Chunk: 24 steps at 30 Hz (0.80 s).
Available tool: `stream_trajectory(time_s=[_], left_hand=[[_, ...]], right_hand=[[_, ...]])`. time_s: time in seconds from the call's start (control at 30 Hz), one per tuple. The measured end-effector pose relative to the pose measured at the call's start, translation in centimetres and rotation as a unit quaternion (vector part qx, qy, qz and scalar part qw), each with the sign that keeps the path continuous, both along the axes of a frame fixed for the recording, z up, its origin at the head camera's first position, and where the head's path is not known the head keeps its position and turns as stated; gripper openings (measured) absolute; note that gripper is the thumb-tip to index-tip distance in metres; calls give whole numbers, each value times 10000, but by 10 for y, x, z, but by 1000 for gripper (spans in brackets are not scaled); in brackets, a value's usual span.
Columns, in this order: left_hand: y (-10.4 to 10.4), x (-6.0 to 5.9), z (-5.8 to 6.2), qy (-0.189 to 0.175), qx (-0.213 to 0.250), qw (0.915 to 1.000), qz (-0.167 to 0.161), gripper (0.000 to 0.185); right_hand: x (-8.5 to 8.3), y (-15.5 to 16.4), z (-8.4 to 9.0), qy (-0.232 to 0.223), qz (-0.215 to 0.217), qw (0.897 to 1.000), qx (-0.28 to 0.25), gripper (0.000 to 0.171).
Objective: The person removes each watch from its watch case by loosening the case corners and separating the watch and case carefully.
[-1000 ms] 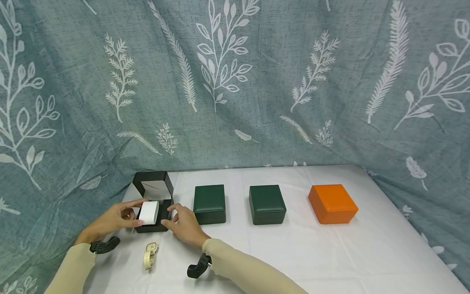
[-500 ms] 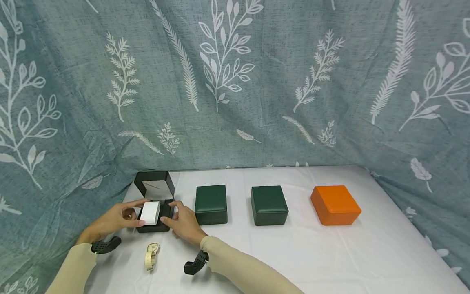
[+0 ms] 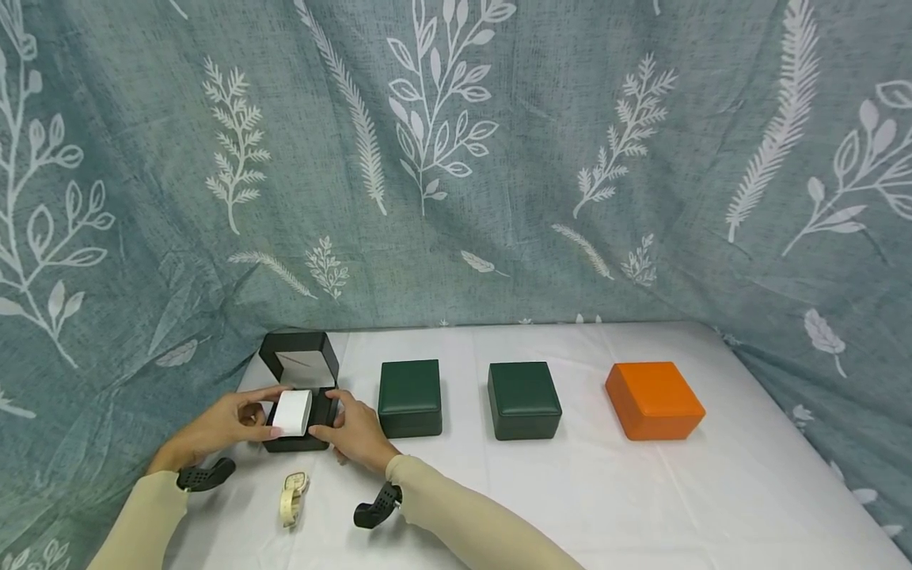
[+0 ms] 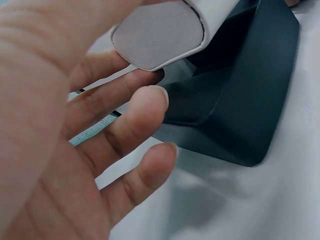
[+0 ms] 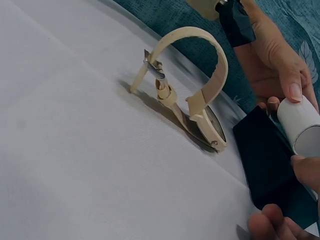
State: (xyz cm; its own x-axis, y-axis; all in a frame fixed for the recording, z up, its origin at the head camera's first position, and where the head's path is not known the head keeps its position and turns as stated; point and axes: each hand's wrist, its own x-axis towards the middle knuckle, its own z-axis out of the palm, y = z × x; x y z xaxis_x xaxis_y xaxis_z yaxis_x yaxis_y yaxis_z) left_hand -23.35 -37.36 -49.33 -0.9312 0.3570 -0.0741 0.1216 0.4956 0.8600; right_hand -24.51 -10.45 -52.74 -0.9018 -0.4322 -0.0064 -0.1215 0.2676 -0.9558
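Observation:
A black watch box stands with its lid raised at the left of the table. My left hand pinches a white watch cushion by its ends, tilted over the box's base. In the left wrist view, the flat grey end of the cushion faces the camera, and two fingers hang free below it. My right hand grips the right side of the box, its thumb inside near the cushion. In front of the box lies a cream-strapped wristwatch, its strap buckled into a loop.
Right of the black box stand two closed dark green boxes, one nearer and one farther along. Beyond them is a closed orange box. A white cloth covers the table; a blue-green leaf-patterned curtain hangs behind.
My right hand has shifted slightly left, bringing its thumb closer to the cushion and its index finger onto the box's side. The left hand and cushion stay nearly still. The head view turned slightly.

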Motion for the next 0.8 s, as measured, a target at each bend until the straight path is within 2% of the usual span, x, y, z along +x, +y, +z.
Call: stream_trajectory(time_s=[0.13,0.37,0.57,0.8], left_hand=[[0,1,-1,-21,108,9999,-28,79],[1,1,0,10,159,9999,-34,79],[1,1,4,12,134,9999,-23,79],[0,-1,2,8,94,10000,11,78]], right_hand=[[-1,1,0,-231,87,9996,-158,73],[-5,2,3,-295,268,9991,-112,83],[-7,1,7,-453,307,9984,-138,84],[-6,2,8,-515,314,9980,-210,84]])
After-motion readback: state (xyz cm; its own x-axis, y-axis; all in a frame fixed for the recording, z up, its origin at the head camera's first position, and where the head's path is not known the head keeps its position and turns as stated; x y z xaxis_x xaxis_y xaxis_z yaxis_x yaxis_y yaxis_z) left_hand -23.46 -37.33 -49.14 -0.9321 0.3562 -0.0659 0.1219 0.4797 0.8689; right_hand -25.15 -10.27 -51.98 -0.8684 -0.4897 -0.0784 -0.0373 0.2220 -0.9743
